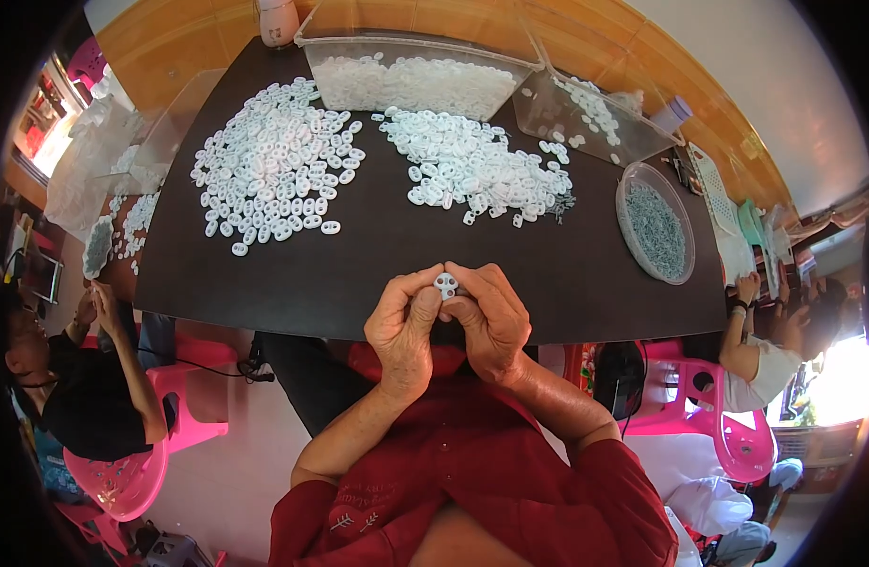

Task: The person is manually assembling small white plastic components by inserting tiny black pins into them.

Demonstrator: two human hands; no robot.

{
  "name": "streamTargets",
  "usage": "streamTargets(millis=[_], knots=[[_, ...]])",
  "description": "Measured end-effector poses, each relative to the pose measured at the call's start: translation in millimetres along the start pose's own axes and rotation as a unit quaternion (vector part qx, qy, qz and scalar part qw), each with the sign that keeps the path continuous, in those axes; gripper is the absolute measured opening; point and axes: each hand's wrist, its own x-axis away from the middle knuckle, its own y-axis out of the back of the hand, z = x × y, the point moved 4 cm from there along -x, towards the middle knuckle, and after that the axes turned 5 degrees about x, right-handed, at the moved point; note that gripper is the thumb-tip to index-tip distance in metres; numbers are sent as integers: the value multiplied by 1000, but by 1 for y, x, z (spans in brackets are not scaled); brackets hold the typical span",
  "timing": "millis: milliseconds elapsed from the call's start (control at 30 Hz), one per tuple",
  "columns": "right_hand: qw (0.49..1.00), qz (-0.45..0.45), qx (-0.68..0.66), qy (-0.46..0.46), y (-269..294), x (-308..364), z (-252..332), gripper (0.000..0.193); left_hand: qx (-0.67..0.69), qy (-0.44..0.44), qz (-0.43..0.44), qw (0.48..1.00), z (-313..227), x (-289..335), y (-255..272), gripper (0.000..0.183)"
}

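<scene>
In front of my chest, at the near edge of the dark table [359, 269], both hands meet around a small white oval plastic piece [446, 282] with dark holes in its face. My left hand [403, 331] pinches it from the left between thumb and fingers. From the right, my right hand [494, 323] is closed on the same piece, its thumb near the lower end. The fingertips cover part of the piece. Farther off lie a left heap of similar white oval pieces [274, 170] and a right heap of white pieces [468, 161].
A round clear tub [690, 236] of small grey metal parts stands at right. Loose grey parts [561, 205] lie beside the right heap. Clear plastic bins [586, 145] line the back. People sit at left [85, 378] and right [751, 359], near pink stools [194, 397].
</scene>
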Motion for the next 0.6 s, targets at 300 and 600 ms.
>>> streamTargets(millis=[300,600], knots=[[1000,2,7,0,0,-1,0,32,-35,-8,-7,999,-3,1,1,21],[994,18,-77,-74,4,-3,5,25,-133,-58,5,989,-12,2,-2,19]])
